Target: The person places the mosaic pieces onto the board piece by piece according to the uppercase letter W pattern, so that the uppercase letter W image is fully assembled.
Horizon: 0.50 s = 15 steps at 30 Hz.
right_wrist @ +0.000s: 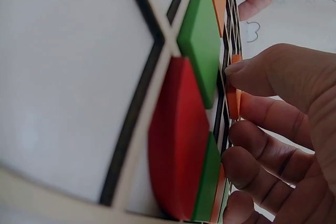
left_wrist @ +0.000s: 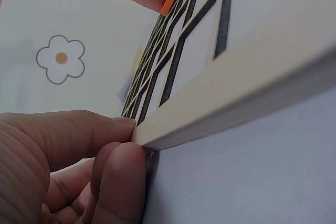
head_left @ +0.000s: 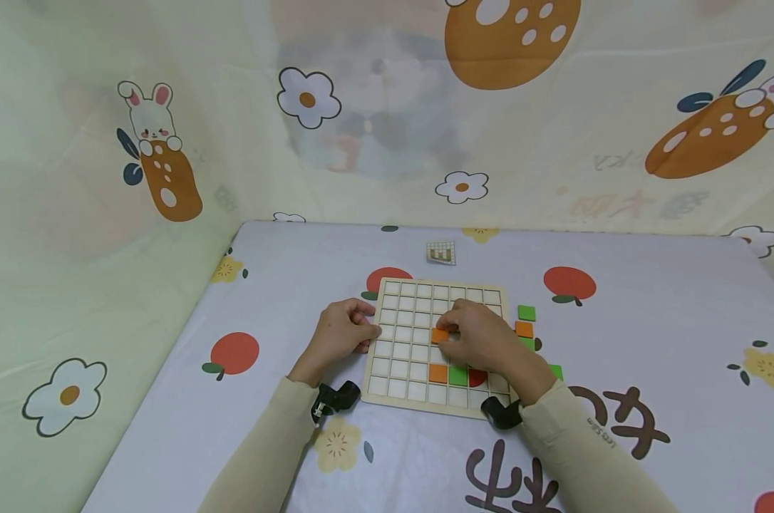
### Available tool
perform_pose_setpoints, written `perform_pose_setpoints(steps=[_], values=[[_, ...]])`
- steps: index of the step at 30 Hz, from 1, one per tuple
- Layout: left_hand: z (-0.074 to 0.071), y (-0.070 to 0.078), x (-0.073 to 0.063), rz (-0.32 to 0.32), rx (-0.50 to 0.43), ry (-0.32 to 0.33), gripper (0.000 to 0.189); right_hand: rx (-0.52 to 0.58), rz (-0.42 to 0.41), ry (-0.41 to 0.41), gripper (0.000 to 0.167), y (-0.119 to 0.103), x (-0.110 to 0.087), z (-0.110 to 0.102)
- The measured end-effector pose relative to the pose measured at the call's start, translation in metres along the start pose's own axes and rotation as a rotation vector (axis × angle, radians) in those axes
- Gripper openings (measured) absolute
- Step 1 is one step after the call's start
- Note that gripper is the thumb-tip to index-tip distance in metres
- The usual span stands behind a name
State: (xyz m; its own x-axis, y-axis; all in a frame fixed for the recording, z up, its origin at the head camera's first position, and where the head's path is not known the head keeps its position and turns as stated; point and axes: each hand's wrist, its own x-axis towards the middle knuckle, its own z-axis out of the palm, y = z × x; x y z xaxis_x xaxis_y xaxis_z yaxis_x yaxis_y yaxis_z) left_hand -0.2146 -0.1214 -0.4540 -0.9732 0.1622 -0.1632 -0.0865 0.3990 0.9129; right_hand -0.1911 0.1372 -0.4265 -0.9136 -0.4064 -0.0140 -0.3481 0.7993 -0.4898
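A light wooden grid board [head_left: 397, 388] lies on the table. My left hand [head_left: 342, 331] pinches its left edge between thumb and finger; the left wrist view shows the fingertips right at the frame's corner strip [left_wrist: 173, 124]. Over the board's middle, my right hand [head_left: 483, 338] holds an orange square tile [head_left: 439, 335] between thumb and finger, close over the cells. Nearer the front, a row has another orange tile [head_left: 437, 373], a green tile [head_left: 457, 375] and a red rounded piece [head_left: 477, 377]. Part of the board's right side is hidden under the right hand and forearm.
Right of the board lie loose tiles: a green one [head_left: 526, 312], an orange one [head_left: 524, 328] and further green ones [head_left: 556, 371], partly behind the right arm. A small printed card [head_left: 441, 252] lies beyond the board. A patterned curtain [head_left: 374, 192] hangs behind the table.
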Motion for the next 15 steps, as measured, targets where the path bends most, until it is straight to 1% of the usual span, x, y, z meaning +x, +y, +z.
perform_pose_setpoints(steps=[15], values=[[0.0004,-0.0010,0.0008,0.003,0.008,0.003,0.027,0.004,-0.009,0.000,0.027,-0.0001,-0.0008,-0.0013]])
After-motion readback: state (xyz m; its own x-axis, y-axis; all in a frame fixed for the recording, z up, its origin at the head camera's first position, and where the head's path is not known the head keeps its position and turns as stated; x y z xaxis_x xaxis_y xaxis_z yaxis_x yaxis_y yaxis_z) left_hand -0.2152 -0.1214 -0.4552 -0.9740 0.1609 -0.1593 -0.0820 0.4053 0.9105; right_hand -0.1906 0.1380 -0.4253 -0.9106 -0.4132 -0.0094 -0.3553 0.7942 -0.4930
